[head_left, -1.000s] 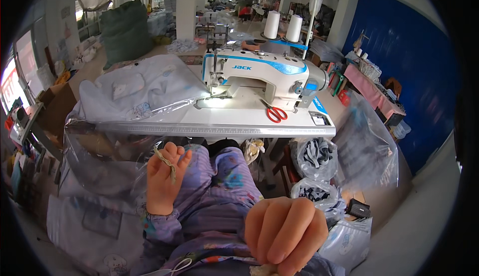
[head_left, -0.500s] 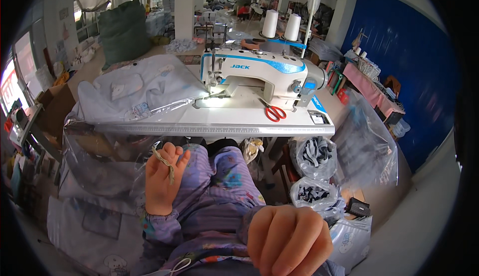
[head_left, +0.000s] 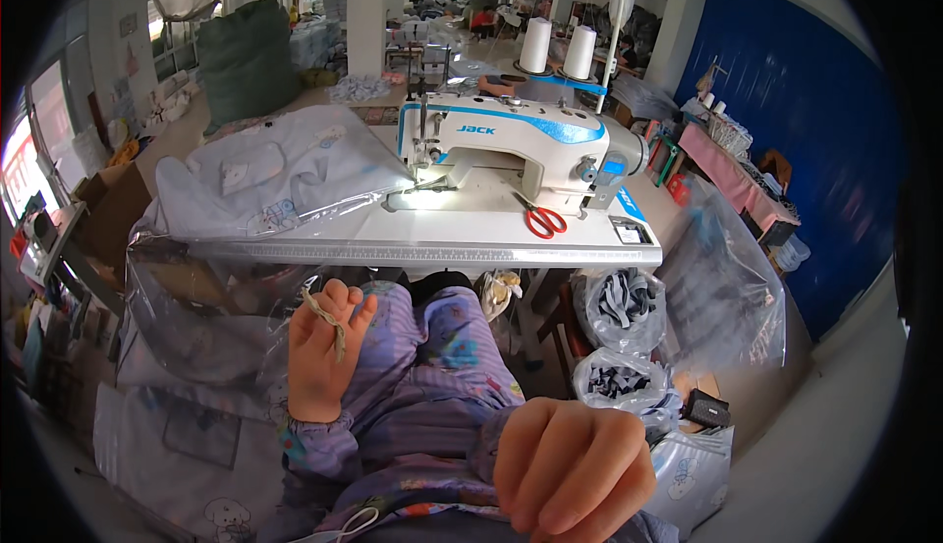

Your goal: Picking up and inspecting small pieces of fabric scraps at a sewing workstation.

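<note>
My left hand is raised over my lap, in front of the table's near edge. Its fingers are loosely bent and slightly apart, and a thin beige cloth strip is looped around them. Closest to the camera, my right hand has its fingers curled in; the fingertips and anything inside them are hidden. Beyond both hands stands a white and blue sewing machine with its lamp lit. Pale printed fabric under clear plastic lies left of the needle. Red-handled scissors rest on the machine bed, right of the needle.
A ruler strip runs along the front edge of the sewing table. Clear bags of dark and grey cloth pieces stand at the right. Transparent plastic sheeting hangs off the left side. White thread cones stand behind the machine.
</note>
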`<state>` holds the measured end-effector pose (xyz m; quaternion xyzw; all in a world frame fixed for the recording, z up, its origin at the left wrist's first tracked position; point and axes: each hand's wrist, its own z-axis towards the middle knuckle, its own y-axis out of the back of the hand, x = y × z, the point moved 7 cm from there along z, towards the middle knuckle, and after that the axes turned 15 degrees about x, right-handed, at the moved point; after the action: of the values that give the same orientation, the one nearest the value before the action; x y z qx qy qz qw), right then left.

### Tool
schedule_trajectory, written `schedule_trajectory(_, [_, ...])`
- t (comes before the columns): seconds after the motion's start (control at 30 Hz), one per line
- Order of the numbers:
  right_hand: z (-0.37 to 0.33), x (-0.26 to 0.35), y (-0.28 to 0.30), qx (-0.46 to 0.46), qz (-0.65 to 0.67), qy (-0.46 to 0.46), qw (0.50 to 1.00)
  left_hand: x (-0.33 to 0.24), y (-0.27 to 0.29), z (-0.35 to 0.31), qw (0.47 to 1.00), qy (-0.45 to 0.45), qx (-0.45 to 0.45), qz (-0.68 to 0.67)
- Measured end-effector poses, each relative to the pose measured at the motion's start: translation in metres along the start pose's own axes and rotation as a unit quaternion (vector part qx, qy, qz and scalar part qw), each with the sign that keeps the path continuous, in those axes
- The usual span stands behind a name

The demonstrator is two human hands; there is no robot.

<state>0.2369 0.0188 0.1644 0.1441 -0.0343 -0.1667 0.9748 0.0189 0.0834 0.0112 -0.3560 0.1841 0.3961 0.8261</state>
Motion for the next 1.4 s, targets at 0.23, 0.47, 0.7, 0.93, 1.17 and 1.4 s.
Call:
schedule_trajectory(0.23, [0.0,-0.003,0.0,-0.001,-0.027,-0.02,0.999,0.0,0.003,-0.002,1.0,-0.005,0.0,-0.006])
schedule_trajectory(0.47, [-0.002,0.0,-0.002,0.011,-0.027,-0.004,1.0,-0.001,0.003,-0.001,1.0,-0.007,0.003,0.001])
schedule_trajectory(0.7, [0.0,-0.002,-0.002,0.012,-0.03,-0.012,0.999,0.0,0.002,-0.001,0.999,0.013,-0.042,0.003])
schedule_trajectory(0.93, [0.003,-0.001,-0.007,0.012,-0.016,-0.025,0.999,0.002,0.006,-0.004,0.998,-0.004,-0.051,-0.045])
schedule_trajectory(1.17, [0.0,-0.004,-0.006,-0.01,-0.016,-0.021,1.0,0.001,0.008,-0.004,0.997,-0.002,-0.053,-0.047])
schedule_trajectory(1.4, [0.004,-0.001,-0.007,-0.007,-0.016,-0.014,1.0,0.002,0.005,-0.003,0.998,0.002,-0.051,-0.038])
